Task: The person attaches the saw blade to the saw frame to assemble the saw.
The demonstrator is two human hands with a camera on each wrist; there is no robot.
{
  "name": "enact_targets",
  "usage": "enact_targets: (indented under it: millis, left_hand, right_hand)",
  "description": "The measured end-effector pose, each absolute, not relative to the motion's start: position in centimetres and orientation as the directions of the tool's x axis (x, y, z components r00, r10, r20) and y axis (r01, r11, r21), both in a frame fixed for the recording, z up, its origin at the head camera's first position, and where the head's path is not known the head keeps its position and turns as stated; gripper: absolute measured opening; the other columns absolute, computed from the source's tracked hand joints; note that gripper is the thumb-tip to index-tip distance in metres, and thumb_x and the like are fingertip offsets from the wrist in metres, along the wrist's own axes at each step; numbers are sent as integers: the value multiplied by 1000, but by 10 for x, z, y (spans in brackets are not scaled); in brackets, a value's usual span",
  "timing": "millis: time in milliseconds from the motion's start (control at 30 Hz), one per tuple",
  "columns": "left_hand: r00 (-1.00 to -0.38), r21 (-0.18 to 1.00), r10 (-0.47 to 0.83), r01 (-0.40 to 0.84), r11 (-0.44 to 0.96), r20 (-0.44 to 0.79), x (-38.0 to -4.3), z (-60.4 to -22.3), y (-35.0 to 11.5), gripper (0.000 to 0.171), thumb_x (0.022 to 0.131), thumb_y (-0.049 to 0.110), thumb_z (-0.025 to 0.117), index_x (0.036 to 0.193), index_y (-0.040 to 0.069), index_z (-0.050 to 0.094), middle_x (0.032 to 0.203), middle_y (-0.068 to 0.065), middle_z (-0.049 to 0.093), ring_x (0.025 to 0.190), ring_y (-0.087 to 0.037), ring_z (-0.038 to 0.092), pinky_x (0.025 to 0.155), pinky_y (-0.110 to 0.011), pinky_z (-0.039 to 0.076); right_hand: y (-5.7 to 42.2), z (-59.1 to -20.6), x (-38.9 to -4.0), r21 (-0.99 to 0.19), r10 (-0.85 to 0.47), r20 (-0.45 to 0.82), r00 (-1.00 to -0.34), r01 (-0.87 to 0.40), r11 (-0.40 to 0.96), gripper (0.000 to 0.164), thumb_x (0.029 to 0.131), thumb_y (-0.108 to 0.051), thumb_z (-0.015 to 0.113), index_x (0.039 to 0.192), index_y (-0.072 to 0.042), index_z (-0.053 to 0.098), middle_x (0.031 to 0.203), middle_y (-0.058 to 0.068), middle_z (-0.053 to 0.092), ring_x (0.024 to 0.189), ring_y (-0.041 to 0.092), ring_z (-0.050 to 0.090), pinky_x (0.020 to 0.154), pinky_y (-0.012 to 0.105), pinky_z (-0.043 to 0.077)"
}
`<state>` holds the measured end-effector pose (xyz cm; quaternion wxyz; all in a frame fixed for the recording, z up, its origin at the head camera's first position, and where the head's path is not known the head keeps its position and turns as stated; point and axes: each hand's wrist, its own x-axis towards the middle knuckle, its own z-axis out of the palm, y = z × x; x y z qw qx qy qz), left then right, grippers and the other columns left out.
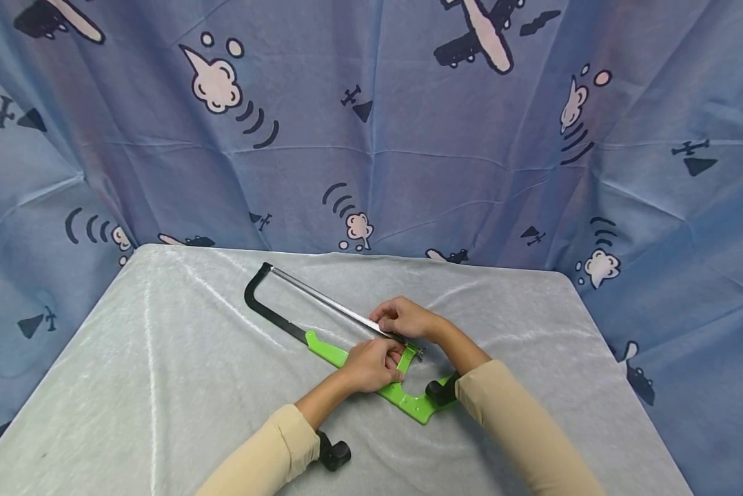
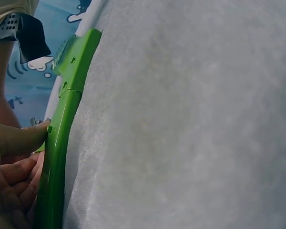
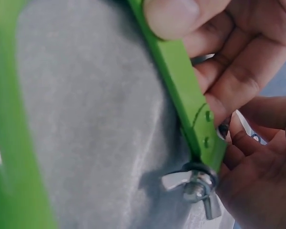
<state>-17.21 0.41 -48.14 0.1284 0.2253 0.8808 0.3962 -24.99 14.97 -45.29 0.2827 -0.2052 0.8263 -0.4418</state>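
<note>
A hacksaw with a black front frame (image 1: 275, 317) and a green handle (image 1: 418, 408) lies slantwise on the cloth, its silver blade (image 1: 322, 297) on the far side. My left hand (image 1: 371, 365) grips the green frame post beside the handle, thumb (image 3: 171, 19) pressed on its face. With fingertips at the handle end of the blade, my right hand (image 1: 409, 318) pinches it next to the post. A metal wing nut (image 3: 195, 186) sticks out at the post's end. My right fingers partly hide the blade's end.
Pale velvety cloth covers the table (image 1: 191, 386). Behind and at both sides hangs a blue curtain (image 1: 309, 89) printed with planes and clouds. Black wrist mounts (image 1: 334, 452) show at both sleeves, the right one overlapping the saw handle in the head view.
</note>
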Motion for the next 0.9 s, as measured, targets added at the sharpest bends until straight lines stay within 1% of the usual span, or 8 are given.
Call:
enact_targets:
  millis: [400,533,733,900]
  left_hand:
    - [-867,753,496,295,588,-47,-172,-483,5,32,79,17,82,107,11,69,75,14,60,72,1,57,74,-26,44]
    - [-869,750,494,300,589,-40,-172,-484,5,29,79,17,82,104,12,68,75,14,59,72,2,56,74,-26,44]
    - [-869,755,493,296,585,-42,-172,-483,5,28,79,17,82,102,12,68,77,13,60,72,1,56,74,-25,44]
    - [-874,755,483,283,592,-51,-172,-482,6,27,79,18,83,101,13,67,76,13,59,72,1,55,74,-25,43]
  right_hand:
    - [149,-454,-249,-824,-556,-286,-780,-97,559,23,96,4,53,115,9,65,98,11,70,80,11,57,74,26,47]
    - [153,-454,-247,-823,-562,-268,-783,-117,556,23,96,2,54,113,8,66,97,10,69,77,11,56,72,26,47]
    - [167,-452,-242,-817,-543,-271,-794,-109,567,23,98,-6,53,111,7,67,93,8,68,77,12,55,67,27,46]
    - [183,-450,-237,-821,-559,-282,-780,-106,562,24,99,-7,52,112,9,65,90,8,66,77,14,56,68,29,48]
